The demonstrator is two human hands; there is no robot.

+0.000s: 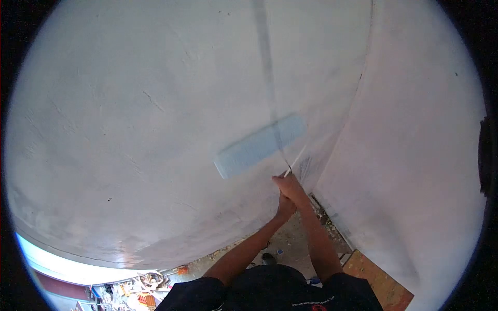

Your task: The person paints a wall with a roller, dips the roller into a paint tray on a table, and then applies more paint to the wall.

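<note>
A paint roller with a wide, pale blue sleeve (259,146) lies slantwise against or close to the whitish wall (155,103). From its right end a thin, light-coloured rod (296,159) runs down to my hands. My right hand (292,187) is closed around the handle at the upper spot. Just below it, my left hand (285,208) is also wrapped around the handle, touching the right one. Most of the handle is hidden behind my fingers. A dark stripe (265,57) runs down the wall and meets the roller.
A second pale wall (410,129) joins at a corner on the right. Near my right elbow is a brown wooden board (381,280). Debris lies along the floor (282,241) at the wall's foot. Cluttered items, including an orange crate (147,299), show at the lower left.
</note>
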